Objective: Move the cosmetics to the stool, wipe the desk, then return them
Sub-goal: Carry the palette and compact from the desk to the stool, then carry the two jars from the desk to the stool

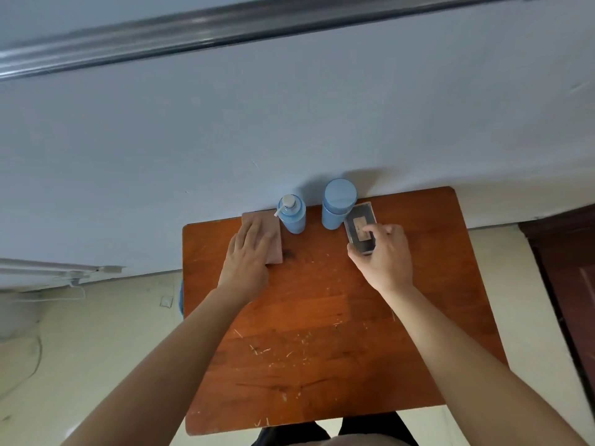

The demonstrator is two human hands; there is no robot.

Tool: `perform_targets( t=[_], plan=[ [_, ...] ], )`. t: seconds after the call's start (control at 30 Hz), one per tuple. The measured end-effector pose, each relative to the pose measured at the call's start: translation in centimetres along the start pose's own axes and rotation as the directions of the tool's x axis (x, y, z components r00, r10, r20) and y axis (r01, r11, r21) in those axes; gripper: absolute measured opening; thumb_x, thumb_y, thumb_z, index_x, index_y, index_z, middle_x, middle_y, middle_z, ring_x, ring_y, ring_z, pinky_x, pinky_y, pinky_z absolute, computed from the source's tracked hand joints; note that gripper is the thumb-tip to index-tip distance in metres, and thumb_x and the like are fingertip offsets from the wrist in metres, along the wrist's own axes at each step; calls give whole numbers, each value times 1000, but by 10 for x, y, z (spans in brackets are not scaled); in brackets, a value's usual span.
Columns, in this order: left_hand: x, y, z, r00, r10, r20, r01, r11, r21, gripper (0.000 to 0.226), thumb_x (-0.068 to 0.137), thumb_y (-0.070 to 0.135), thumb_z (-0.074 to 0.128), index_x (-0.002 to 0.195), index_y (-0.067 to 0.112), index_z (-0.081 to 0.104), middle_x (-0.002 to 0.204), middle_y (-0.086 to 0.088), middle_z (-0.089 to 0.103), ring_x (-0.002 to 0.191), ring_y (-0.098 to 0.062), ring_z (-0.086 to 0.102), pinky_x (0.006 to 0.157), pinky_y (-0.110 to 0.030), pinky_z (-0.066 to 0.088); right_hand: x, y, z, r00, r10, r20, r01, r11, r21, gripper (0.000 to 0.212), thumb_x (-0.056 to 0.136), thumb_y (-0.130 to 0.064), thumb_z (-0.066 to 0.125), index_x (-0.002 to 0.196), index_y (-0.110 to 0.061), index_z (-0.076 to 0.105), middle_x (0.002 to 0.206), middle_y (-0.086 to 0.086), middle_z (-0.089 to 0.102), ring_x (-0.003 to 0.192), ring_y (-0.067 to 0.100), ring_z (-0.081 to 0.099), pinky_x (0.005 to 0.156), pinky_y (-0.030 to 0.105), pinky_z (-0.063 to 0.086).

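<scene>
Wooden desk [322,317], reddish-brown top, rounded corners, lots of pale scratches and scuffs, most of them well toward the near edge from the pump bottle [291,215]. Pump bottle is light blue with a white pump head and stands upright at the far edge by the wall. Just left of the pump bottle, touching or nearly so, a pink cloth [275,243] lies flat, with the left hand [249,255] flat on it. Right of the pump bottle, a small gap away, a light blue capped bottle [336,204] stands upright. Further right of the pump bottle, beside the capped bottle, is a dark flat case [359,225], gripped by the right hand [384,255]; can't tell if it fully rests on the desk.
</scene>
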State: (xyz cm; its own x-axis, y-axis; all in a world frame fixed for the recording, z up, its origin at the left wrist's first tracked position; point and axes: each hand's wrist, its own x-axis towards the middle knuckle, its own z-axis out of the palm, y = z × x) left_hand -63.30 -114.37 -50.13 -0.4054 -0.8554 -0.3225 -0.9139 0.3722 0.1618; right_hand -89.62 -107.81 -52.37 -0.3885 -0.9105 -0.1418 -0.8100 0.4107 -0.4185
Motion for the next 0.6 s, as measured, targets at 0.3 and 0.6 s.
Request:
perform_targets(
  t=[0.3,0.6],
  plan=[
    [-22,19,-74,977,-11,-213,26,997,68,55,94,21,47,147,18,32,161,-13,14,150,-29,5,120,-52,12,2,-24,-65,971,-151,-186,156,988,9,35,95,-44,55,119,-20,62,124,5,59,115,21,55,83,35,56],
    [-52,77,-181,673,316,-669,-358,930,79,49,98,29,33,142,10,45,153,-19,33,145,-38,23,114,-61,19,-61,-36,-195,773,-274,-572,193,961,-199,41,103,-43,38,133,-20,56,144,7,48,137,25,40,109,41,37]
  ],
)
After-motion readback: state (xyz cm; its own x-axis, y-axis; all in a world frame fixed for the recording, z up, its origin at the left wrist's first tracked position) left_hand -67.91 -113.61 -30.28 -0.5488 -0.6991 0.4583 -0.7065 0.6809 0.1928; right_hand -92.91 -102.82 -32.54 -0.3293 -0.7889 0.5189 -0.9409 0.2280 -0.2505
